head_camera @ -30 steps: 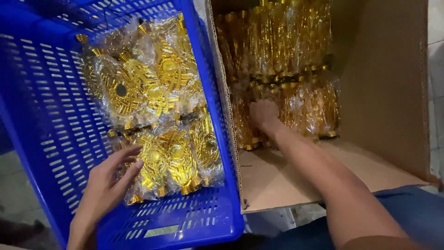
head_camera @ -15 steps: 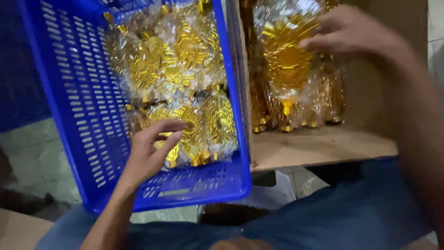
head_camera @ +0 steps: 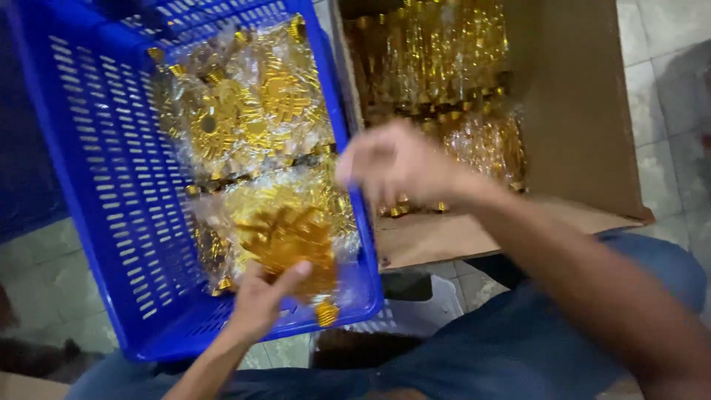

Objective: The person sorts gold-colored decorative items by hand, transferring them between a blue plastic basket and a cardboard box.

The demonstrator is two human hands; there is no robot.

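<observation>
A blue plastic basket point(head_camera: 96, 170) holds several clear-wrapped gold ornament packets point(head_camera: 244, 111). My left hand point(head_camera: 259, 300) is inside its near end, thumb and fingers gripping the lower edge of the nearest gold packet point(head_camera: 285, 237), which lies on top of the others. My right hand point(head_camera: 392, 167) is blurred with motion above the basket's right rim, between the basket and the cardboard box point(head_camera: 585, 111). Nothing shows in it, and its fingers are loosely curled. More gold packets point(head_camera: 437, 67) stand packed in rows inside the box.
The box's front flap point(head_camera: 444, 237) lies folded out toward me. My blue-trousered legs point(head_camera: 518, 341) are below it. A white stool-like object point(head_camera: 415, 311) sits under the basket's corner. Pale tiled floor point(head_camera: 44, 259) shows at left and right.
My right hand lifted a gold packet out of the box and carried it left to the basket. That packet now lies in the basket under my left hand, and my right hand has let go.
</observation>
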